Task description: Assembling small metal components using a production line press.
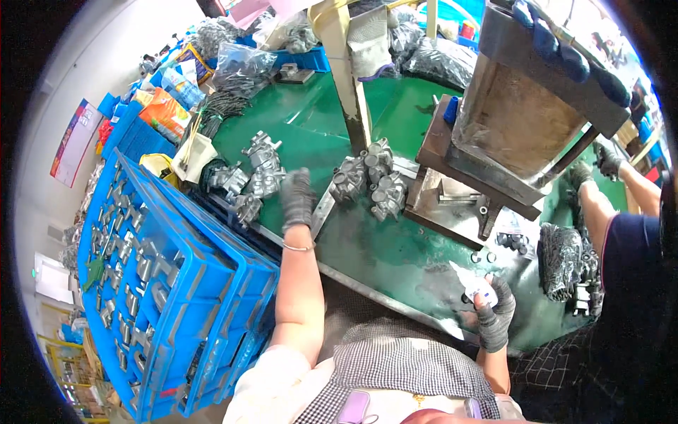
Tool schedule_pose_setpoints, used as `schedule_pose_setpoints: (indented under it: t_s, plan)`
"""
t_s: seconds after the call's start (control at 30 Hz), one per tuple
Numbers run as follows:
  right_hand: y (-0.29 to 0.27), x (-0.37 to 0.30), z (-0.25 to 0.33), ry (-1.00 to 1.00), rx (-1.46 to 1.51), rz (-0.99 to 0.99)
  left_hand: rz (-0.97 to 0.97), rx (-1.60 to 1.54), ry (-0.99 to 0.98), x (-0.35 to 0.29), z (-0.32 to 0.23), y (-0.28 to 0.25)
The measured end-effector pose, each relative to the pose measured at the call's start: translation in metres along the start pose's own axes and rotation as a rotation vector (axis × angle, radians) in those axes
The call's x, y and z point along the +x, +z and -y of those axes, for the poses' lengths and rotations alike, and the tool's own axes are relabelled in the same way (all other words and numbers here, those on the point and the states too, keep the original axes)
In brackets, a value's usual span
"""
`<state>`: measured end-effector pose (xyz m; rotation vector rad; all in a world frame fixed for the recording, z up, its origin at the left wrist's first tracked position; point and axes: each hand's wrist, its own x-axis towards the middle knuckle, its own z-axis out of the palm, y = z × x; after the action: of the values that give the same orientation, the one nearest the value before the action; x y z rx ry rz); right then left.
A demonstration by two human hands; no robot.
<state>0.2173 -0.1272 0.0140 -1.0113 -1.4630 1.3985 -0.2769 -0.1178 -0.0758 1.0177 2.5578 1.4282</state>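
My left hand (299, 201), in a dark grey glove, is over the green table beside a cluster of grey metal castings (264, 168). Its fingers are smeared, so whether they grip a casting cannot be told. Just to its right lies a second group of castings (381, 177), next to a pale metal bar (324, 212) on the tabletop. My right hand (498, 314), also in a grey glove with bare fingertips, is closed around a small white squeeze bottle (474, 285). The bottle's pointed nozzle tilts up to the left, above the table near its front edge.
Stacked blue crates (205, 283) full of metal parts stand at the left. A heavy metal press fixture (515, 127) and a cream post (349, 85) rise from the green table (304, 113). Small black rings (514, 242) lie right, near a co-worker's gloved hands (606, 159).
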Motion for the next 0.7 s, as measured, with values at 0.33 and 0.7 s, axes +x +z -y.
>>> schedule_pose_setpoints:
  t_s: [0.33, 0.7]
  plan:
    - [-0.012, -0.006, -0.006, -0.025, -0.021, -0.067, -0.070, 0.836, 0.080, 0.040, -0.071, -0.032]
    - [-0.010, -0.001, 0.019, -0.108, -0.037, 0.060, -0.063, 0.781, -0.160, 0.041, -0.081, -0.028]
